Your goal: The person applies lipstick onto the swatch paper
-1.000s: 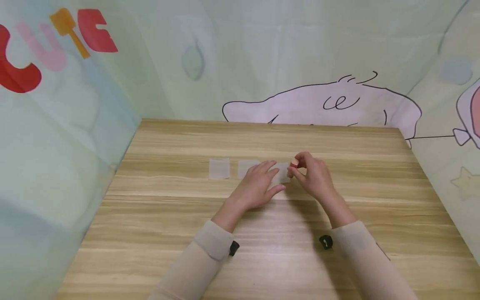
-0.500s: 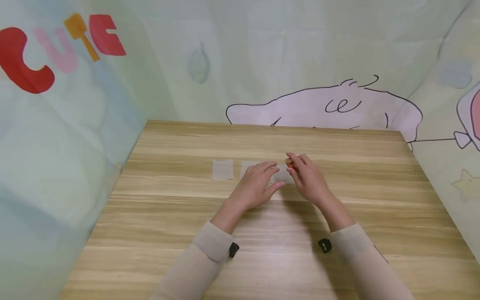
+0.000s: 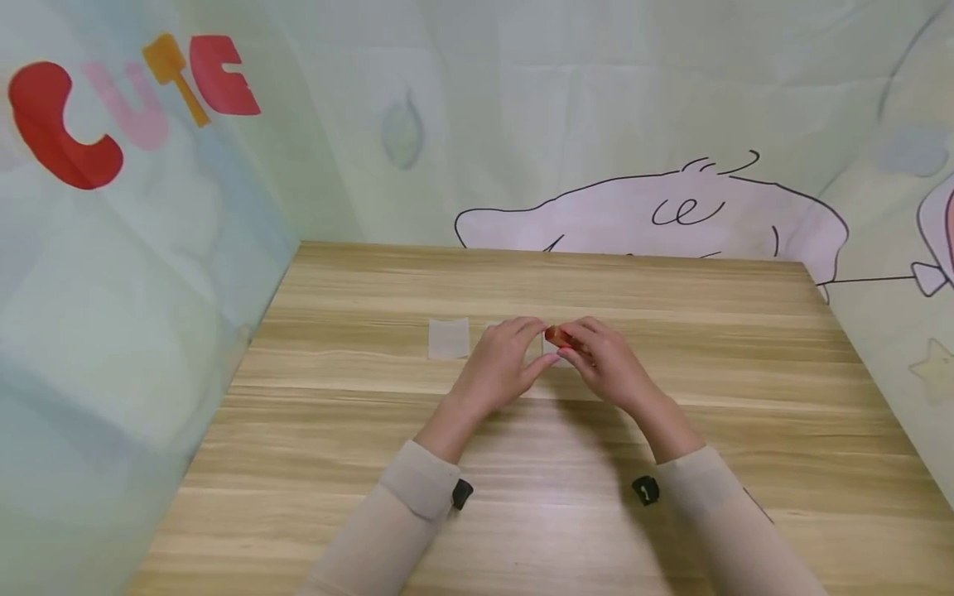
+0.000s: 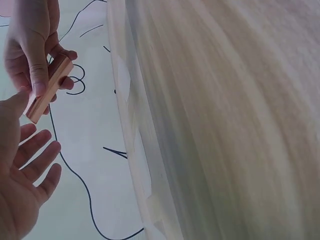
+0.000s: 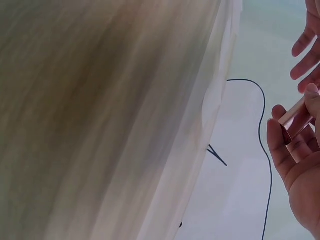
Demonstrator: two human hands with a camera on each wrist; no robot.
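Note:
A small reddish-brown block [image 3: 555, 336], long with flat sides, is pinched between the thumb and fingers of my right hand [image 3: 607, 360]. In the left wrist view the block [image 4: 54, 80] slants, its lower end close to the left thumb. My left hand [image 3: 498, 364] faces it with loosely extended fingers and has no grip on anything; whether the thumb touches the block I cannot tell. Thin whitish squares lie on the table in a row: one square [image 3: 449, 339] shows fully at the left, and others are partly covered by the hands.
The wood-grain table [image 3: 358, 463] has a printed cloth backdrop [image 3: 507, 99] behind it and on both sides. Beige sleeves [image 3: 387, 526] reach in from the front edge, with a small black item [image 3: 646, 490] at each wrist.
The right hand has shifted left toward the left hand and turned the block from upright to slanting, one end facing the left fingers. The left hand has stayed nearly in place.

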